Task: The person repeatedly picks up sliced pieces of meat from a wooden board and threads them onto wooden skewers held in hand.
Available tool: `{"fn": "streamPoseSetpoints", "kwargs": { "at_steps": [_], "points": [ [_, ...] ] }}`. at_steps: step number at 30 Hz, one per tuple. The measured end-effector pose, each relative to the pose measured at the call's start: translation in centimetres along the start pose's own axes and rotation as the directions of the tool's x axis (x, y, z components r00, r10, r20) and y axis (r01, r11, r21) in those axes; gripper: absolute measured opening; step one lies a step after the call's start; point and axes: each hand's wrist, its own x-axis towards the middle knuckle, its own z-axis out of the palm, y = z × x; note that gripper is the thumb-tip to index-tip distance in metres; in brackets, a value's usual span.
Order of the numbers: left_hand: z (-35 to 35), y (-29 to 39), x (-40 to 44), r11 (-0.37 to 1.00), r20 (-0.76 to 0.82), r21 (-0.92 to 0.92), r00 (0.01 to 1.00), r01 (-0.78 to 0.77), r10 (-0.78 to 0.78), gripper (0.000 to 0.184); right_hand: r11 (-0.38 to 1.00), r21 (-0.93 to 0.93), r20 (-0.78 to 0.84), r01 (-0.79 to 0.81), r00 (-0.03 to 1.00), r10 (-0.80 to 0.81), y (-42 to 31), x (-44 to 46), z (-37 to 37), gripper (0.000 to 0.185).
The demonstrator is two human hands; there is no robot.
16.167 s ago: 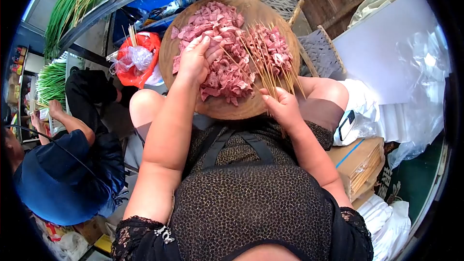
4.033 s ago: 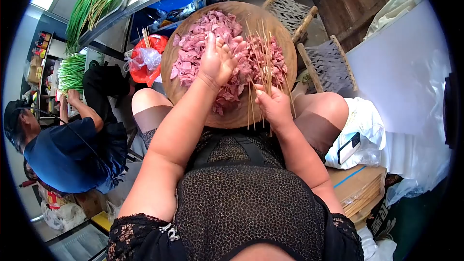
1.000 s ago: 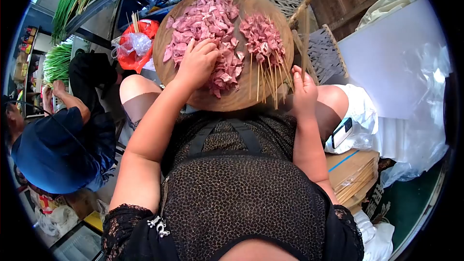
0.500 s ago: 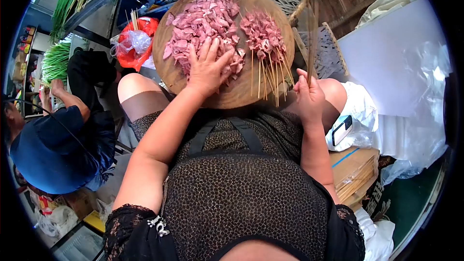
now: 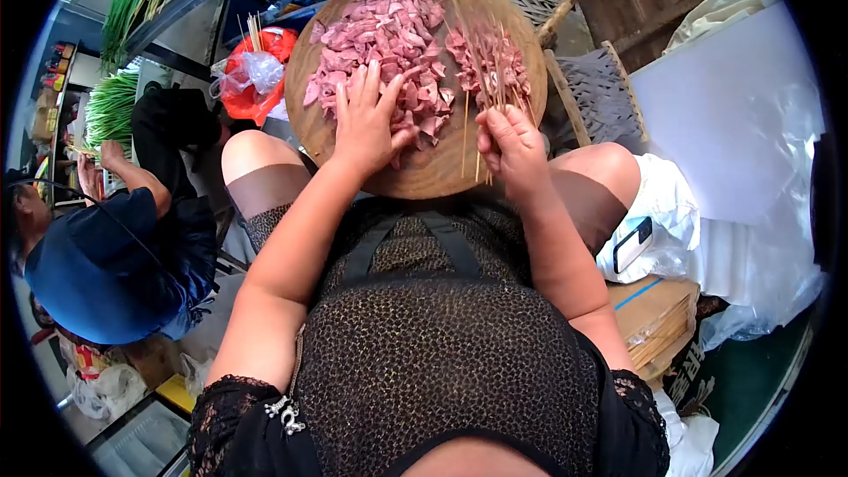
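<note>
A round wooden board (image 5: pixel 415 178) lies across my knees with a large heap of raw meat pieces (image 5: pixel 389 22) on it. My left hand (image 5: pixel 364 119) rests with spread fingers on the near edge of that heap. Over the board's right side, my right hand (image 5: pixel 514 141) is closed around a bunch of thin skewers (image 5: pixel 473 26), their points upward. Behind them lies a smaller pile of skewered meat (image 5: pixel 521 66), partly hidden by the hand and skewers; a few of its bare sticks (image 5: pixel 466 137) reach toward me.
A red plastic bag (image 5: pixel 256 97) with sticks stands left of the board. Woven stools (image 5: pixel 596 97) are behind on the right. A phone (image 5: pixel 632 245) lies on white plastic by my right knee, above a cardboard box (image 5: pixel 654 318). Another person (image 5: pixel 115 256) sits at left near green stalks (image 5: pixel 112 110).
My right hand has moved left with the skewers, from beside the board to over the skewered meat. My left hand stays on the meat heap, its fingers slightly shifted.
</note>
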Motion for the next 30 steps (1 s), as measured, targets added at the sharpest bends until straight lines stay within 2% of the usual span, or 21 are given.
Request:
{"fn": "streamPoseSetpoints", "kwargs": {
  "at_steps": [1,3,5,6,7,9,10,12,13,15,16,18,19,20,21,22,23,25,27,30],
  "points": [
    [-0.3,0.2,-0.3,1.000,0.005,-0.018,1.000,-0.003,0.003,0.076,1.000,0.004,0.006,0.004,1.000,-0.004,0.2,0.0,-0.2,0.019],
    [-0.5,0.1,-0.2,0.999,-0.010,-0.032,1.000,-0.003,0.002,0.076,0.995,0.029,-0.064,-0.098,0.993,0.100,0.5,-0.4,-0.5,0.021],
    [-1.1,-0.1,0.4,0.996,-0.037,-0.080,0.999,0.036,-0.039,0.070,0.995,0.040,-0.023,-0.090,0.996,0.091,0.5,-0.5,-1.2,0.022],
    [-1.5,-0.3,0.9,0.996,-0.078,-0.080,0.996,0.038,-0.044,0.062,0.996,0.049,-0.015,-0.076,0.997,0.077,0.2,-0.4,-1.4,0.022],
    [-1.3,-1.0,2.0,0.994,-0.244,-0.105,0.970,-0.035,0.008,0.039,0.996,0.057,-0.010,-0.065,0.998,0.065,0.1,-0.4,-1.6,0.021],
    [-1.9,-1.5,3.8,0.968,-0.039,-0.214,0.989,0.133,-0.144,0.029,0.993,0.106,-0.009,-0.052,0.999,0.053,0.0,-0.1,-1.6,0.019],
    [-1.9,-1.2,4.8,0.969,-0.044,-0.211,0.989,0.127,-0.139,0.029,0.988,0.151,-0.005,-0.041,0.999,0.042,0.0,0.1,-1.6,0.018],
    [-1.5,0.3,6.8,0.997,0.020,-0.073,1.000,0.006,-0.005,0.028,0.985,0.171,-0.005,-0.036,0.999,0.037,0.4,0.3,-1.7,0.017],
    [-1.3,0.8,7.5,0.998,0.107,0.069,0.994,-0.013,0.005,0.028,0.981,0.189,-0.010,-0.039,0.999,0.042,0.5,0.3,-1.7,0.018],
    [-0.6,1.0,9.0,0.975,0.321,0.214,0.939,0.055,-0.124,0.028,0.982,0.182,-0.025,-0.058,0.998,0.064,0.5,0.2,-1.9,0.019],
    [-0.6,0.9,8.9,0.976,0.319,0.212,0.940,0.055,-0.122,0.028,0.983,0.171,0.001,-0.073,0.997,0.074,0.7,0.1,-2.1,0.018],
    [-1.4,0.1,9.1,0.967,0.224,-0.100,0.952,0.234,-0.207,0.027,0.988,0.109,0.027,-0.111,0.994,0.109,0.4,-0.1,-2.3,0.017],
    [-3.0,0.5,8.8,0.900,0.221,-0.313,0.945,0.303,-0.241,0.023,0.987,0.112,0.026,-0.113,0.993,0.111,0.4,-0.5,-2.3,0.017],
    [-2.5,-0.6,8.5,0.756,0.221,-0.549,0.934,0.356,-0.279,0.023,0.989,0.078,0.050,-0.128,0.991,0.124,0.5,-0.7,-2.3,0.017],
    [-2.7,-1.2,8.3,0.556,0.227,-0.742,0.921,0.374,-0.316,0.022,0.989,0.043,0.078,-0.139,0.988,0.136,0.5,-0.8,-2.2,0.017],
    [-3.0,-1.8,8.0,0.352,0.354,-0.800,0.856,0.485,-0.376,0.021,0.989,0.041,0.106,-0.145,0.985,0.140,0.4,-0.9,-2.0,0.018],
    [-3.1,-2.0,7.6,0.359,0.345,-0.799,0.856,0.483,-0.384,0.021,0.982,0.048,0.097,-0.182,0.980,0.177,0.5,-0.9,-1.8,0.018],
    [-3.0,-2.1,6.6,-0.177,0.407,-0.913,0.825,0.366,-0.391,0.022,0.976,0.067,0.151,-0.205,0.969,0.193,1.0,-0.6,-1.7,0.013],
    [-3.1,-1.9,6.2,-0.216,0.405,-0.913,0.832,0.346,-0.380,0.021,0.986,0.010,0.141,-0.167,0.976,0.164,1.1,-0.7,-1.0,0.012],
    [-3.0,-1.7,5.7,-0.502,0.398,-0.849,0.823,0.164,-0.405,0.018,0.989,-0.093,0.117,-0.113,0.985,0.124,1.7,-0.8,-1.1,0.017]
  ]
}}
